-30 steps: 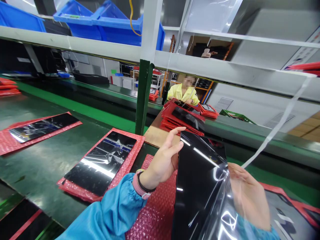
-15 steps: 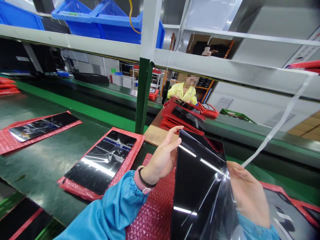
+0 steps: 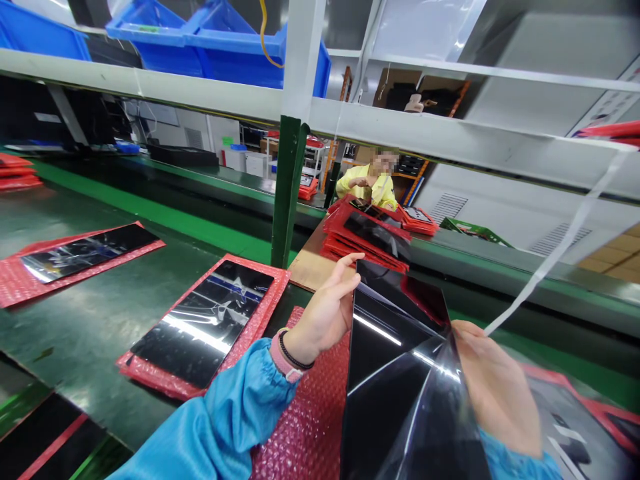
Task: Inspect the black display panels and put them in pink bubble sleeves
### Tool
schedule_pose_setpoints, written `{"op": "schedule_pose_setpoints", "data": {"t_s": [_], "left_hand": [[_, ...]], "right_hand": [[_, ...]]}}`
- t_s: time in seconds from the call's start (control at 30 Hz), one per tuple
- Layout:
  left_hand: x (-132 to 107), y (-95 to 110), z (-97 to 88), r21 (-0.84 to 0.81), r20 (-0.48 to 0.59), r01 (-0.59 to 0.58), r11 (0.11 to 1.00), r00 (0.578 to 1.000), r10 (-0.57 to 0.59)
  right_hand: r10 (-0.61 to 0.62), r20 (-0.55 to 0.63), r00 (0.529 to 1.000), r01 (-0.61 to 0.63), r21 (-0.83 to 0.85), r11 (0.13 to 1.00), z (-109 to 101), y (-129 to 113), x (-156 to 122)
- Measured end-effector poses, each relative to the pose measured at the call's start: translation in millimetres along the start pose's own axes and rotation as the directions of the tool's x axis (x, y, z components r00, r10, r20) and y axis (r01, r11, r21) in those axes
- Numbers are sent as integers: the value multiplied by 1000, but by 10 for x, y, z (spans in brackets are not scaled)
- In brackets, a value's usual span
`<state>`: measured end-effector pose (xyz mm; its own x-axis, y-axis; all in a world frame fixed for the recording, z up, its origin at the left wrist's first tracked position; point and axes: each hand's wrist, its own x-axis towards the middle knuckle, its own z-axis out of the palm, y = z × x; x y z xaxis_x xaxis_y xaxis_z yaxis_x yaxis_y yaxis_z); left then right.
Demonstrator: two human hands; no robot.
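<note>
I hold a glossy black glass panel (image 3: 385, 373) up in front of me, tilted on edge. My left hand (image 3: 325, 313) grips its left upper edge, thumb and fingers along the rim. My right hand (image 3: 495, 393) is at the panel's right side, pinching a clear protective film (image 3: 440, 427) that lifts off the panel's face. Under the panel lies a red bubble-wrap sheet (image 3: 310, 420) on the green conveyor belt (image 3: 80, 333).
Two more black panels on red bubble wrap (image 3: 205, 320) (image 3: 80, 253) lie on the belt to the left. A stack of red-wrapped panels (image 3: 370, 237) sits ahead. A person in yellow (image 3: 367, 183) works behind it. Blue bins (image 3: 220, 40) stand on the shelf above; a green post (image 3: 287, 193) rises mid-view.
The clear film has peeled further up and across the panel's face. The panel has tilted slightly; both hands stay at its edges.
</note>
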<state>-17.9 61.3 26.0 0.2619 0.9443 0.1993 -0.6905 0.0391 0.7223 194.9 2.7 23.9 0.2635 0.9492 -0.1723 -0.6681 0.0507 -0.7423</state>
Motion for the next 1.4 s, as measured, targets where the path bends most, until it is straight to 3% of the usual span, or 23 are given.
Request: {"op": "schedule_pose_setpoints", "data": {"t_s": [0.17,0.33,0.47,0.63,0.73,0.8,0.97,1.1,1.2,1.3,1.4], "left_hand": [[8,-9,-4,-28,28,3,1000,1000,-2],[16,-17,-26,-124,56,66,990,997,-60],[-44,-51,-133,-61,-57,23,998,998,-26],[-323,-228,-474,209,-178,183,961,973,-147],[-482,-347,-745,311,-308,268,912,936,-170],[-549,-392,-915,327,-327,311,892,923,-202],[-607,-445,-1229,373,-368,383,845,897,-245],[-594,-532,-1352,438,-408,382,814,891,-199],[-583,-575,-1365,509,-388,325,797,913,-125],[-638,-555,-1314,593,-340,230,772,940,-18],[-794,-471,-1261,720,-283,140,680,953,103]], "right_hand": [[-82,-150,985,55,-178,983,43,36,-5],[-143,10,990,134,-417,899,7,136,73],[-181,-17,983,154,-455,877,-52,431,46],[-257,74,964,258,-507,823,-212,768,24],[-299,119,947,312,-574,758,-428,812,178],[-318,121,940,319,-638,701,-600,826,337],[-191,166,967,249,-767,592,-909,941,651],[-132,210,969,248,-795,554,-975,1017,702],[-161,222,962,274,-790,548,-982,1039,681],[-269,203,942,318,-796,514,-956,1047,594],[-415,222,882,399,-821,408,-873,1051,377]]}}
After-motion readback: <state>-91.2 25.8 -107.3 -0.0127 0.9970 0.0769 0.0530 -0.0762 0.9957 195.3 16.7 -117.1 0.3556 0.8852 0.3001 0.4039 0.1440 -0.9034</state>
